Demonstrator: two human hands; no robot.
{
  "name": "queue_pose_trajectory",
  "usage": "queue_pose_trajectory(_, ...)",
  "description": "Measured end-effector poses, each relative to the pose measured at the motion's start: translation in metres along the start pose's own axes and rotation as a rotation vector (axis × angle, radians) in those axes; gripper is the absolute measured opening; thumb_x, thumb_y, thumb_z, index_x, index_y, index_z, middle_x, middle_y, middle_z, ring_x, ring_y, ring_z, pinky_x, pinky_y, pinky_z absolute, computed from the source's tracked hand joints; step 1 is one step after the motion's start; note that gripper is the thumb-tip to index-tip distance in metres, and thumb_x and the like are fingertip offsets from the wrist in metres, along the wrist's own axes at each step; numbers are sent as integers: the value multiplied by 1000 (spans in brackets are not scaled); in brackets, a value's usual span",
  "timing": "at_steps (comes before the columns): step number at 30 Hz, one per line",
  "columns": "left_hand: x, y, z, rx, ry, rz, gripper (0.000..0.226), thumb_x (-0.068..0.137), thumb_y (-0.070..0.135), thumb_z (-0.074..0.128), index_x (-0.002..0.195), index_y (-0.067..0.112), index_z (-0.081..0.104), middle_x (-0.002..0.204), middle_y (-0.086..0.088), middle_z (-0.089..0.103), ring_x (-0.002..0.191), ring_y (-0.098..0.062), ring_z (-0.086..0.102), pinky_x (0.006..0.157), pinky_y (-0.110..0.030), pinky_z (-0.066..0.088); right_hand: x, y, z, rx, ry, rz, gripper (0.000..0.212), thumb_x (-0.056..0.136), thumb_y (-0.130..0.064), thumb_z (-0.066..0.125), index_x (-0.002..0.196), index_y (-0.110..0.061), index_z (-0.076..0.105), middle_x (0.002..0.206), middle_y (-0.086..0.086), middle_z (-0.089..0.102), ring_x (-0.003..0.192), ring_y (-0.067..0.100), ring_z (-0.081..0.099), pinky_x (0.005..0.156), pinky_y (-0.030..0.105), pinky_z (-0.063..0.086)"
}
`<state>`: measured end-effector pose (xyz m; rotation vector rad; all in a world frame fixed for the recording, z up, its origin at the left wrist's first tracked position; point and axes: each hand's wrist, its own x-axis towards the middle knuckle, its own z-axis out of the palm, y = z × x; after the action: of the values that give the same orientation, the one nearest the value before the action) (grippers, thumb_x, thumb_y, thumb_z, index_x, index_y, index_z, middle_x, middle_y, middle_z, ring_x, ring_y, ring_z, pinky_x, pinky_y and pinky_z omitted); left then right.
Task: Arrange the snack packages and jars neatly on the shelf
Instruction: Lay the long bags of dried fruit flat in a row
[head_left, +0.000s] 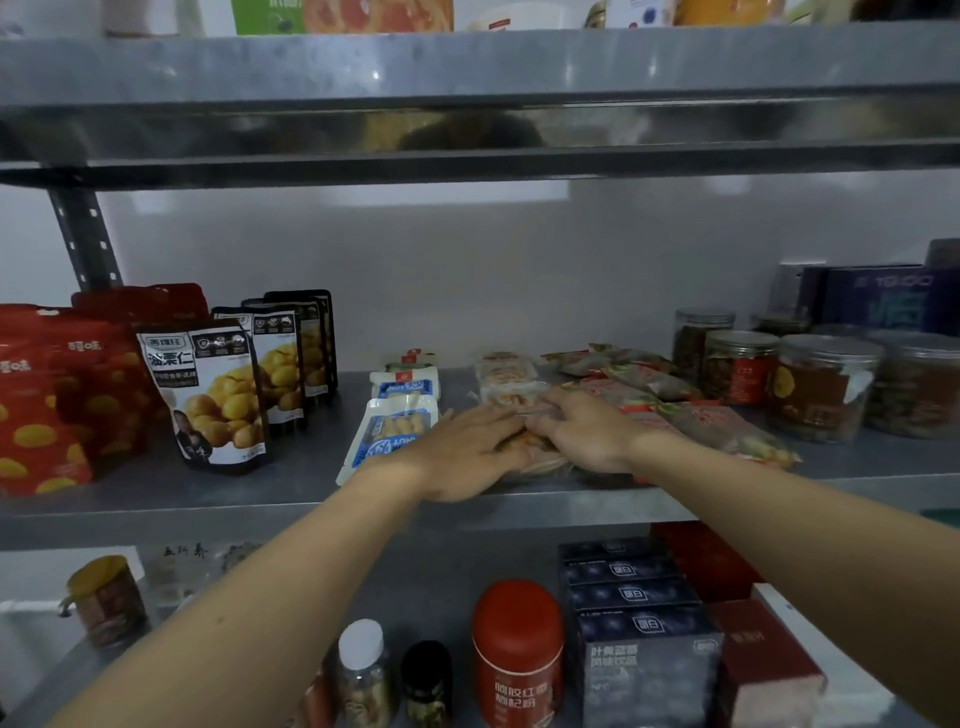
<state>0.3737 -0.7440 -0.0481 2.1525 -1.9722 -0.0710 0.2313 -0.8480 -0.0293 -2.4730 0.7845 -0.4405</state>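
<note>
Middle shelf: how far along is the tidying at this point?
Looks done: chestnut pouches stand in a row at left beside the red pouches, and the clear jars are grouped at right. In hand: left hand and right hand are both on a clear snack packet at front centre. Left: the red-green packets lie loosely overlapped beside the jars, and the white-blue packs lie flat, slightly askew.
</note>
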Motion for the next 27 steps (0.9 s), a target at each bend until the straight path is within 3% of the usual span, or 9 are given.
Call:
queue_pose_trajectory(5, 3, 28, -18, 53, 59, 91, 57, 94, 58, 36, 146, 33, 35, 157, 8, 24, 145, -12, 16, 117, -37, 14, -9, 14, -40, -176, 100, -44, 45, 98, -38, 48, 141, -26, 47, 141, 3, 53, 127, 23, 50, 104, 33, 39)
queue_pose_trajectory(7, 10, 44, -19, 76, 82, 135, 56, 94, 57, 38, 144, 32, 37, 154, 6, 32, 142, -16, 24, 112, -34, 20, -17, 27, -57, -251, 100, -47, 44, 99, -40, 46, 142, -31, 45, 146, -1, 48, 131, 22, 47, 109, 33, 37)
queue_pose_trajectory(9, 21, 60, -13, 86, 81, 135, 62, 92, 64, 33, 147, 36, 30, 154, 4, 31, 143, -19, 24, 113, -39, 23, -29, 42, -70, -330, 80, -19, 44, 102, -36, 41, 145, -28, 41, 149, -4, 44, 137, 22, 40, 112, 30, 28)
queue_pose_trajectory(13, 39, 105, 8, 223, 65, 164, 62, 91, 68, 26, 144, 38, 32, 156, 2, 28, 143, -23, 23, 113, -43, 24, -46, 86, -95, -374, 31, 20, 44, 103, -36, 38, 146, -32, 39, 152, -3, 41, 139, 20, 36, 108, 24, 26)
queue_pose_trajectory(18, 59, 142, 34, 298, 61, 85, 61, 95, 61, 19, 141, 25, 40, 149, 0, 35, 137, -27, 30, 108, -45, 33, -54, 136, -103, -400, -72, -74, 49, 103, -41, 34, 150, -26, 33, 156, -5, 31, 143, 14, 28, 109, 19, 18)
queue_pose_trajectory(22, 67, 151, 54, 265, 90, 51, 55, 99, 53, 20, 147, 27, 27, 155, 0, 22, 144, -26, 14, 115, -42, 23, -59, 162, -104, -348, -53, -147, 48, 103, -38, 33, 148, -22, 36, 153, -3, 37, 141, 14, 31, 107, 18, 19)
queue_pose_trajectory(25, 68, 156, 58, 235, 106, 26, 56, 100, 48, 24, 151, 25, 18, 160, 2, 11, 147, -20, 4, 117, -30, 6, -60, 174, -106, -356, -32, -162, 51, 103, -42, 31, 150, -20, 34, 156, -3, 33, 143, 14, 27, 113, 22, 16)
queue_pose_trajectory(27, 71, 163, 58, 217, 136, 43, 56, 100, 47, 25, 152, 26, 18, 160, 3, 11, 146, -17, 4, 115, -25, 3, -58, 180, -109, -364, -16, -165, 50, 103, -42, 31, 148, -21, 38, 154, -3, 37, 142, 15, 31, 114, 26, 20)
